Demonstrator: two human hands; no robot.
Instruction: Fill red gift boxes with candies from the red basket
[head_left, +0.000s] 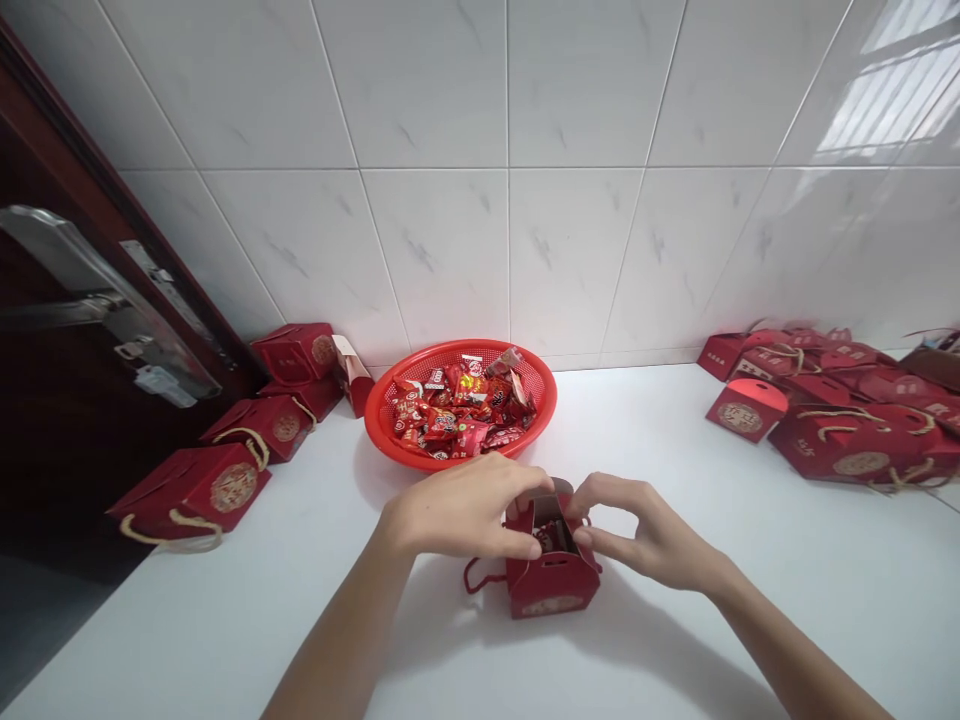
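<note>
On our white table (210, 620), nearer us than the red plastic basket (550, 395), stands an open-topped red gift box (555, 590). Our left hand (454, 510) grasps its left side, our right hand (641, 535) pinches its right; light, even pressure should avoid creasing it or snagging the wrapped sweets (547, 537) inside.

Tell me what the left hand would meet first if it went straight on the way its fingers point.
The left hand would meet the open red box first; it seems to be touching its left side. Beyond that, the right hand appears in line, though depth is unclear.
</note>
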